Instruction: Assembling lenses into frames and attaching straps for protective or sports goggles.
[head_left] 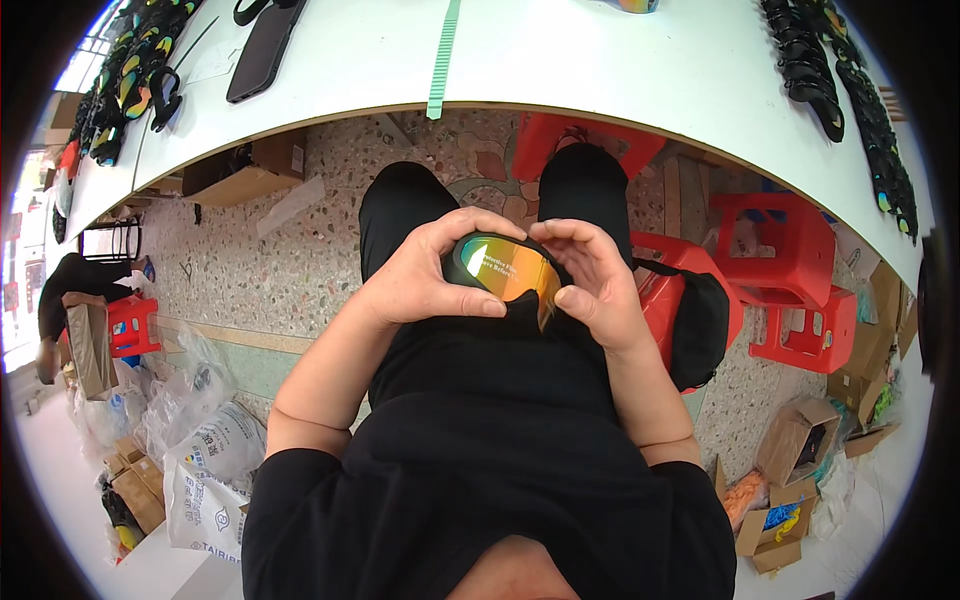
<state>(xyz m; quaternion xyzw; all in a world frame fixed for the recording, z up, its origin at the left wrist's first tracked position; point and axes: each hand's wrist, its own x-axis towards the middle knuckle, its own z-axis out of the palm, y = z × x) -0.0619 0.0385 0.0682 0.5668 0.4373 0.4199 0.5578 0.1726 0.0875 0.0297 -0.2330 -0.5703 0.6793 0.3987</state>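
A pair of wraparound sports sunglasses (497, 268) with a mirrored orange, yellow and green lens and a dark frame is held above my lap. Pale print runs across the lens. My left hand (425, 270) grips one end, its thumb along the lower edge and fingers over the top. At the other end, my right hand (597, 285) has curled fingers above and its thumb against the lens's curved side. The right fingertips are partly hidden behind the frame.
Ahead stands a white table (600, 60) with a green tape strip (442, 60), a dark phone (265, 55) and rows of sunglasses (800, 65) at both sides. Red stools (775, 245) stand to the right, one bearing a black bag (700, 330). Plastic bags (215, 450) and cardboard boxes (797, 440) line the floor.
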